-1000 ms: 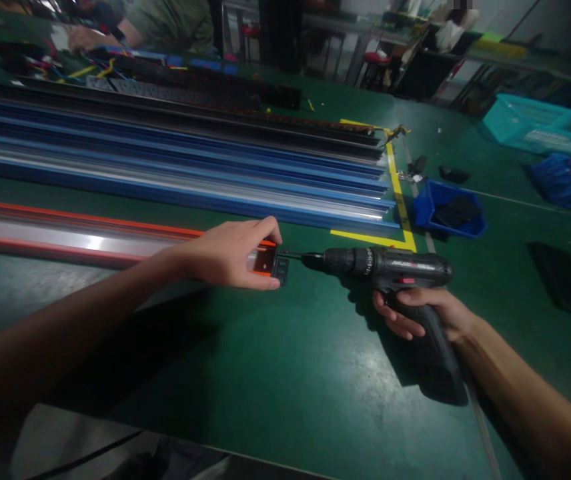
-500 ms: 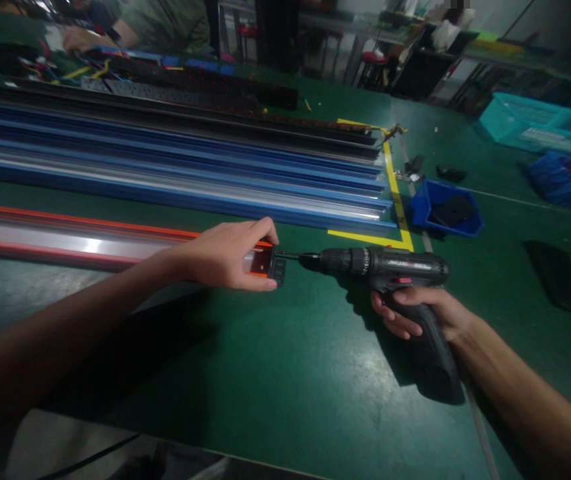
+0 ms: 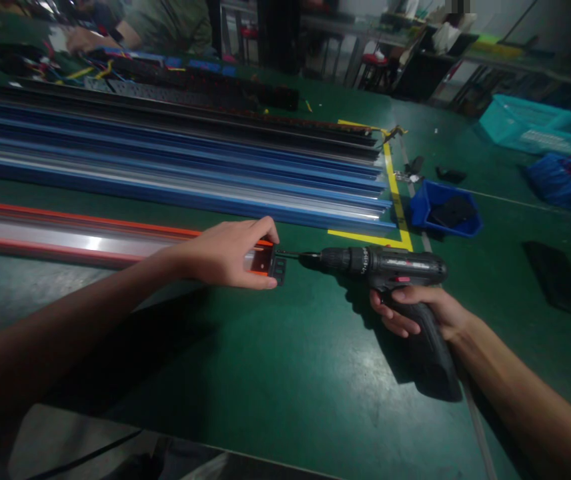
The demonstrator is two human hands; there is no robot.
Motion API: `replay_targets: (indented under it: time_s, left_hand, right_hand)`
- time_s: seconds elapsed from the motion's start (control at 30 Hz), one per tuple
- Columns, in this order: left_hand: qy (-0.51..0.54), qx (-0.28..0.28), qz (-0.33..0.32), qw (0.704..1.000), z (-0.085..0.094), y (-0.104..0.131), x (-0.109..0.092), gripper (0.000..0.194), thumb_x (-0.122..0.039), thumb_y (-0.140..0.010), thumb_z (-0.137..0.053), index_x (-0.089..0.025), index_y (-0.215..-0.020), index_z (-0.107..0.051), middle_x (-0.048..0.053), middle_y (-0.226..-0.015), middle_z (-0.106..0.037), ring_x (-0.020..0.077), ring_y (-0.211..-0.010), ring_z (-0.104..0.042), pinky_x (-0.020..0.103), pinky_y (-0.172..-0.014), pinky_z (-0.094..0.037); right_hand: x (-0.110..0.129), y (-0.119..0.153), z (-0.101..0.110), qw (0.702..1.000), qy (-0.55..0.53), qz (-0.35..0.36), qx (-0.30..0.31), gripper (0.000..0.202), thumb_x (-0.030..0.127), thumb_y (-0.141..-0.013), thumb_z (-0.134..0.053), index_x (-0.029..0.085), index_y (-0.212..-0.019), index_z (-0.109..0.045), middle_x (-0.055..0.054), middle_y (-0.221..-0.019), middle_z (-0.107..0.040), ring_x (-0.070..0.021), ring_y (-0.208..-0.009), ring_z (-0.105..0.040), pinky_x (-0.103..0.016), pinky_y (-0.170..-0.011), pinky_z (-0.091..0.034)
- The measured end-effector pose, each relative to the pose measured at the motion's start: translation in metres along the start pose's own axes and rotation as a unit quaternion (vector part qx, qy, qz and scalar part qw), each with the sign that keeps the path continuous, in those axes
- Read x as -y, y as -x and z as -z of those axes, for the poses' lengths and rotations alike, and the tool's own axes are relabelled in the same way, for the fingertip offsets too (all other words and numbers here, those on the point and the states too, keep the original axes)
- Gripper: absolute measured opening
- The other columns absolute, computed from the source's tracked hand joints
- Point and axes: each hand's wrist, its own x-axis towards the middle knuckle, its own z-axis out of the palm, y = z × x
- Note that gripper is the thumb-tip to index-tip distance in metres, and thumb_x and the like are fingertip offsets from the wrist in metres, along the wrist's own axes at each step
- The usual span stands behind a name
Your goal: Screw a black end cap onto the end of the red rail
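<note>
Green table (image 3: 275, 373), drill (image 3: 380, 263) at rail end (image 3: 265, 260)

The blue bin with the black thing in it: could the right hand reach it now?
Probably not right away. The right hand is wrapped around the drill, so it is busy. The blue bin sits past the drill on the table, with nothing in between, so the way looks free.

Single head-worn camera looks forward and down across the green matted workbench (image 3: 285, 373), hands close, benchtop receding toward 12 o'clock.
</note>
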Motion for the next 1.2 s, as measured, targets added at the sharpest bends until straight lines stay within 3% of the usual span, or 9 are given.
replay_targets:
  time_s: [1.2]
  left_hand:
    - [-0.008,-0.001,0.008,1.0,-0.0009,-0.0003,0.0,0.067,-0.07,-0.081,-0.074,-0.026,-0.126,-0.054,0.006,-0.115,-0.073,0.0282,-0.098,-0.071,0.034,-0.081,-0.045]
  right_hand:
    - [0.0014,0.0015,-0.0022,1.0,-0.019,-0.019,-0.014,0.023,0.028,-0.094,-0.078,0.007,-0.105,-0.081,-0.003,-0.078,-0.073,-0.0056,-0.047,-0.055,-0.021,-0.056,-0.057]
